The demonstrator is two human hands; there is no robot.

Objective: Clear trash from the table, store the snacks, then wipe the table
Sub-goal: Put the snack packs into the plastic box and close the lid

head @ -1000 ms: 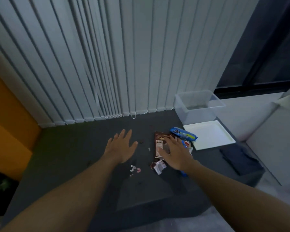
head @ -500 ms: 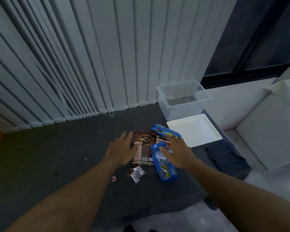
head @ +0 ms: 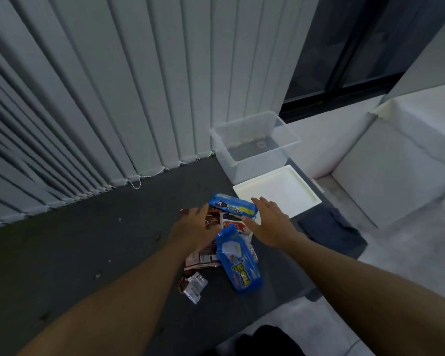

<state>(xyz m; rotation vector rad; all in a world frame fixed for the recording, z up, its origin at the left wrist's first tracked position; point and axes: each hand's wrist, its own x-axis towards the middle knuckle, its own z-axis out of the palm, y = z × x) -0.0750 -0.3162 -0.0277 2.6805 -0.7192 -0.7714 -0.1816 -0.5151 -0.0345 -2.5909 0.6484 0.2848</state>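
On the dark table (head: 88, 240), right of centre, the snacks sit in a loose heap. A blue biscuit packet (head: 231, 205) lies at the far end, with a red-and-white packet (head: 233, 224) tucked under it. A brown packet (head: 203, 256) and a bigger blue packet (head: 239, 265) lie towards the near edge. A crumpled little wrapper (head: 193, 289) sits just apart, and that one looks like trash to me. Both hands flank the heap, so I read this as the gather. The way to play it is to scoop from both sides at once and squeeze the packets together so the slick film can't slide out. Then carry the lot to the clear bin (head: 254, 145) standing open at the far right corner, its white lid (head: 278, 191) flat just in front. Leave the wrapper out of the scoop, or it gets stored with the food. A dark cloth (head: 329, 229) lies at the right edge, likely for the wipe. Now the pose: the left hand (head: 193, 224) is low over the brown packet, palm down, fingers stretched forward and loosely spread, gripping nothing I can see. The right hand (head: 270, 222) is wide open too, fingers straight and pointing away. Its inner edge is against or just beside the blue biscuit packet, and I can't call contact.
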